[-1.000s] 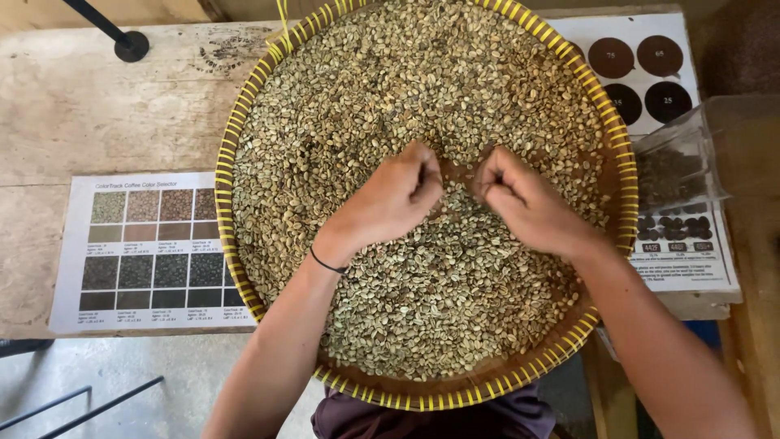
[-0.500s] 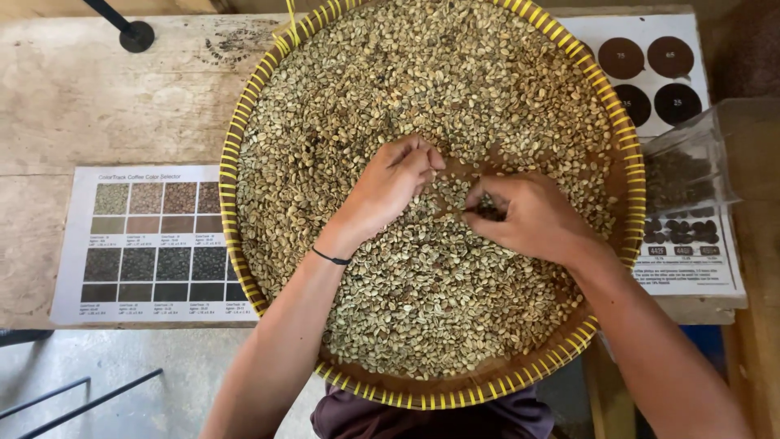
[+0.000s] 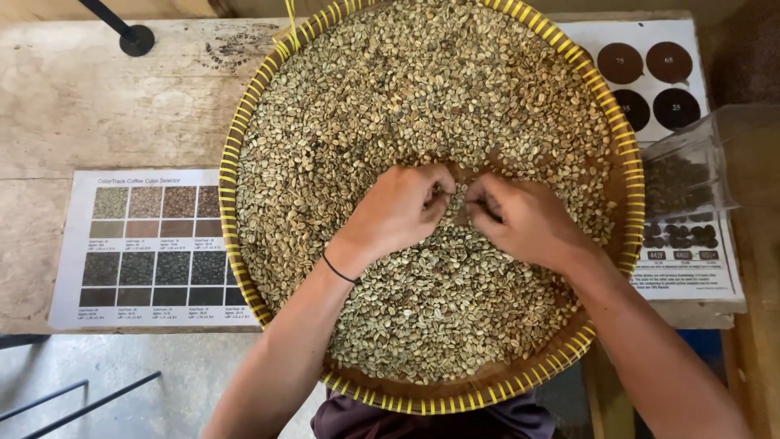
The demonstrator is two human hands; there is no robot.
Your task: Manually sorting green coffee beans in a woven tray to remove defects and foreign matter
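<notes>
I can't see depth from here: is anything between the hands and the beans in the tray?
Nothing visible. The left hand and right hand both rest directly on the green beans near the middle of the woven tray, fingers curled into the pile. No lid, cloth or tool covers the beans.

A tray (image 3: 230, 154) of beans (image 3: 422, 89) sits mid-table (image 3: 97, 106), both hands (image 3: 398, 210) (image 3: 528, 221) resting in the beans near its centre, a chart (image 3: 146, 244) at the table's front edge to its left, another sheet (image 3: 691, 260) and a tub (image 3: 691, 167) to its right.
</notes>
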